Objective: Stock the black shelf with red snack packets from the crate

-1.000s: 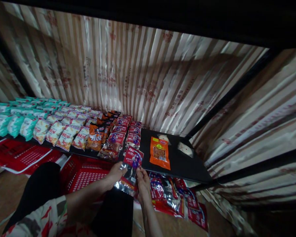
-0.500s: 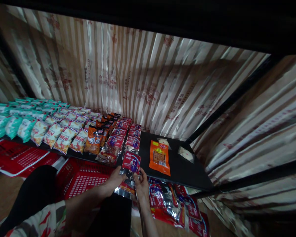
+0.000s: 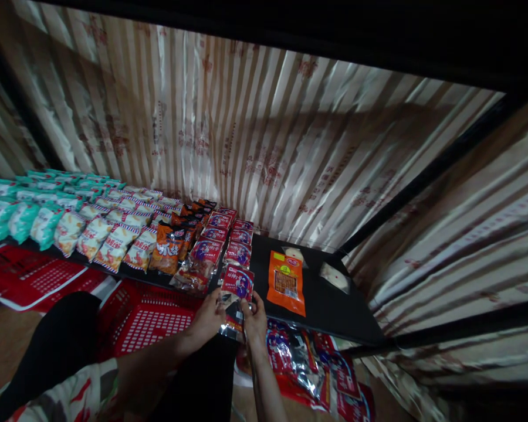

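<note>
Between my two hands is a red and clear snack packet, held at the front edge of the black shelf. My left hand grips its left side, and my right hand pinches the right side with the thumb on top. Just behind the packet lies a row of matching red packets. Another red row runs to its left. To the right, an orange snack packet rests flat on the shelf.
Orange-black bags, white bags and teal bags fill the shelf's left. Two small white packets lie at the right. Below are a red basket and loose red packets. Black posts stand before a striped curtain.
Both hands have moved the red packet slightly forward and up, closer to the row behind it. The camera view has shifted a little.
</note>
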Available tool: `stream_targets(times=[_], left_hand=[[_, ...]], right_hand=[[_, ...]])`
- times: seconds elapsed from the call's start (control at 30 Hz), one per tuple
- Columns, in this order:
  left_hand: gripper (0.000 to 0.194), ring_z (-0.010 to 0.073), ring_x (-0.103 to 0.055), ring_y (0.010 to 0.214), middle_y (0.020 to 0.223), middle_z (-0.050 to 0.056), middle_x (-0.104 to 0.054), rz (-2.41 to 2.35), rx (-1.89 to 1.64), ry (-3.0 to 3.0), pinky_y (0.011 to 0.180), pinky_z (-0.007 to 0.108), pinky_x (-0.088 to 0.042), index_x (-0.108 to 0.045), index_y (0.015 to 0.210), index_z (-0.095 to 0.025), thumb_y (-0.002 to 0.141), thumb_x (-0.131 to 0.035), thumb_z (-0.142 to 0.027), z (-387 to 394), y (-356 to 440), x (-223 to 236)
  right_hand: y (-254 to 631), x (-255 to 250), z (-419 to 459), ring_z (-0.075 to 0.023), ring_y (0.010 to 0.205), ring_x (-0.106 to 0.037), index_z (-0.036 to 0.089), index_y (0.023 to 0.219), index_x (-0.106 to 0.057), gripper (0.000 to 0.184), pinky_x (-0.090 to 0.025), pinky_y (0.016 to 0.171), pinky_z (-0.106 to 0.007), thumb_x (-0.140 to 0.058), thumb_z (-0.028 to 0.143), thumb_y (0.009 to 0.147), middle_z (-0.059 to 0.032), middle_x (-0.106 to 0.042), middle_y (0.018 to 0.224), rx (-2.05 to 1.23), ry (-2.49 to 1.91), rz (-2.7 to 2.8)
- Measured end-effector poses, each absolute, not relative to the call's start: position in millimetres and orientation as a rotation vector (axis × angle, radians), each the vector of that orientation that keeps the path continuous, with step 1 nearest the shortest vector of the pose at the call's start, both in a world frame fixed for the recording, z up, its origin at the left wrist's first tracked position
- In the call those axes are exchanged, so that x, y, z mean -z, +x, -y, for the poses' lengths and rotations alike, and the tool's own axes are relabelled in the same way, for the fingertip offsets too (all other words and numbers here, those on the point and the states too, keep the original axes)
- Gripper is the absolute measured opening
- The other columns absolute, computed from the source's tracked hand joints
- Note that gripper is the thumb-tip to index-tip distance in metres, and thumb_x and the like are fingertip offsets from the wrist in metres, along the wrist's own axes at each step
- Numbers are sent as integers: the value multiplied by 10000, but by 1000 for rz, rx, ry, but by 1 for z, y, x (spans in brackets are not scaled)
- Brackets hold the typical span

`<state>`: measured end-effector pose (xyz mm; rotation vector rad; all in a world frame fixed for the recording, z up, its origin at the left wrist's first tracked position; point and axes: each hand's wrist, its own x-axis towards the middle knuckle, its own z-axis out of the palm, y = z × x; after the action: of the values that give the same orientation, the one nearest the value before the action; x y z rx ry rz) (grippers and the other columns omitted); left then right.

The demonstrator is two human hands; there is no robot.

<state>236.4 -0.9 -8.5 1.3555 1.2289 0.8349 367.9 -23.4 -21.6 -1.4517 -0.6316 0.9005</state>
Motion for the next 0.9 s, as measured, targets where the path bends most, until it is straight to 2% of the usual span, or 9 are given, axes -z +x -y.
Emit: stream_targets(times=[0.13, 0.27, 0.53, 0.9], left_hand=[[507, 228, -421, 1211, 1298, 146, -457, -1314, -725, 1618, 1041, 307, -288, -520, 1190, -108, 683, -499, -86, 0, 237, 7], [530, 233, -326, 1287, 1394, 104, -366, -1354, -684, 1762, 1082, 330, -232, -522, 1214, -154, 688, -483, -98, 2, 239, 6], [506, 261, -179, 1353, 1449, 90, -296, -1360, -584, 1945, 1102, 416, -165, -501, 1240, -145, 736, -462, -169, -4, 245, -6], [559, 247, -118, 1366, 1449, 122, -285, -1374, -425, 2123, 1104, 390, -156, -416, 1309, -74, 753, -414, -136, -32, 265, -12]], right_hand=[[371, 18, 10, -186, 659, -626, 164, 1180, -493, 669, -471, 627, -284, -670, 455, 604, -1, -664, 696, -881, -1454, 650], [376, 19, -5, -190, 649, -630, 168, 1161, -504, 643, -471, 613, -284, -668, 452, 608, -7, -666, 709, -889, -1451, 674], [382, 21, -30, -191, 664, -633, 170, 1122, -534, 614, -467, 618, -282, -654, 456, 592, -12, -670, 720, -852, -1484, 722], [387, 21, -43, -195, 656, -622, 151, 1083, -549, 555, -449, 637, -290, -625, 447, 619, -15, -663, 699, -781, -1552, 816]])
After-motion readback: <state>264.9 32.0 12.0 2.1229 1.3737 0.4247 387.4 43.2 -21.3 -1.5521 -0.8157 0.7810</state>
